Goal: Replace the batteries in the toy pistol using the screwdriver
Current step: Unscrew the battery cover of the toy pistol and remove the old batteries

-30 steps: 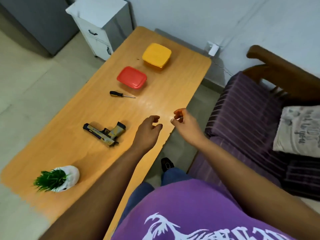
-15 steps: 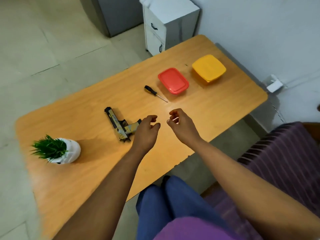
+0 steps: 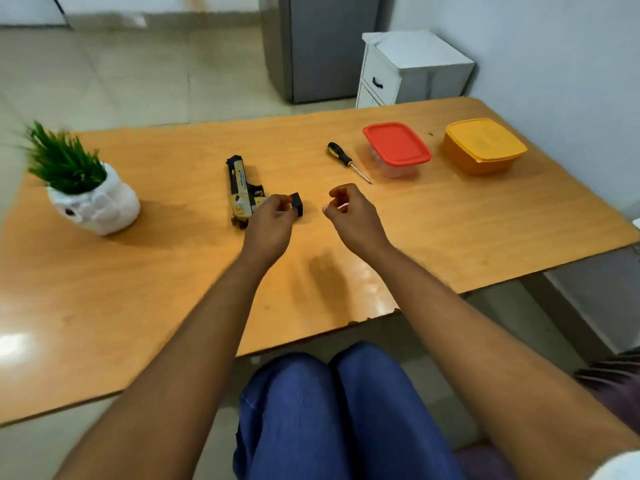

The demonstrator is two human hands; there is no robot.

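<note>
Now the left hand [image 3: 269, 226] has moved from empty air onto the pistol [image 3: 242, 190], fingers curled over its grip end; a firm clamp cannot be told. Pistol lies flat mid-bench, barrel pointing away. Right hand [image 3: 353, 216] still hovers loosely curled just right of the pistol, empty, apart from the left. View has swung: bench [image 3: 485, 220] now runs across the picture, knees in blue trousers [image 3: 329, 410] below its near edge. Screwdriver [image 3: 344, 160] untouched, just left of the red-lidded box [image 3: 396, 148]; yellow box [image 3: 485, 145] further right. Plant [image 3: 79, 181] in white pot at far left. Marks on the pistol's side too blurred to read; no other writing legible.
</note>
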